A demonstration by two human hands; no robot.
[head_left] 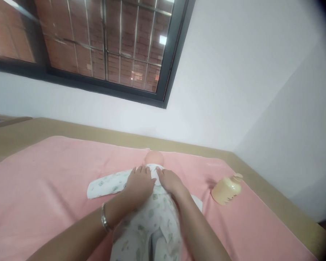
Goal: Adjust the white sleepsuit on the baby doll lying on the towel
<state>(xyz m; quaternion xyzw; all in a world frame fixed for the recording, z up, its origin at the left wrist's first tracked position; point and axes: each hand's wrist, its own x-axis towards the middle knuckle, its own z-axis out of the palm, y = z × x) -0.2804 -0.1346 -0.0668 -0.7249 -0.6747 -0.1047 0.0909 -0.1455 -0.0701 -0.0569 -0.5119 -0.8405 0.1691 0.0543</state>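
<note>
What looks like a baby doll lies on its back on the pink blanket (70,159), its smooth bald head (154,158) toward the wall. It wears a white baby outfit (154,210) with a pale green print, one sleeve stretched out to the left. My left hand (141,183) is on the chest by the collar, fingers bent down on the fabric and thumb toward the middle. Opposite it, my right hand (170,180) grips the collar's other side, thumb on top; its other fingers are mostly hidden. A silver bracelet (105,217) circles my left wrist.
A yellow pump bottle (226,190) stands on the blanket to the right. Tan surface (201,149) borders the blanket along the white wall (220,83). Above is a dark-framed window (163,98) with metal bars outside.
</note>
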